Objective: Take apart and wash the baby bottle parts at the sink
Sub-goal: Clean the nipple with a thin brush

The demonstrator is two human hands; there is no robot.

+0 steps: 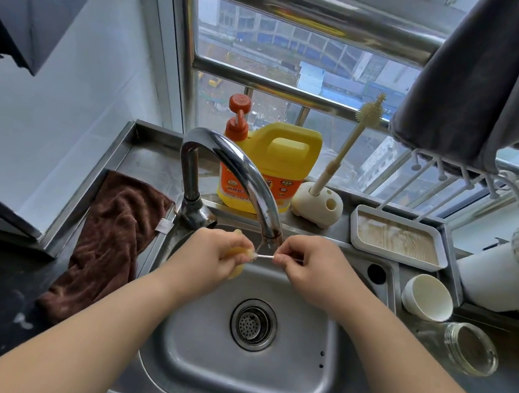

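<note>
Over the steel sink, right under the faucet spout, my left hand grips a soft yellowish silicone bottle part, mostly hidden by my fingers. My right hand pinches a thin white brush stick whose tip goes into that part. No water stream shows from the spout. The glass bottle body lies on its side on the counter to the right.
A brown towel hangs over the left sink edge. Behind the faucet stand a yellow detergent jug and a bottle brush in its holder. A white tray, a white cup and a white cylinder sit to the right.
</note>
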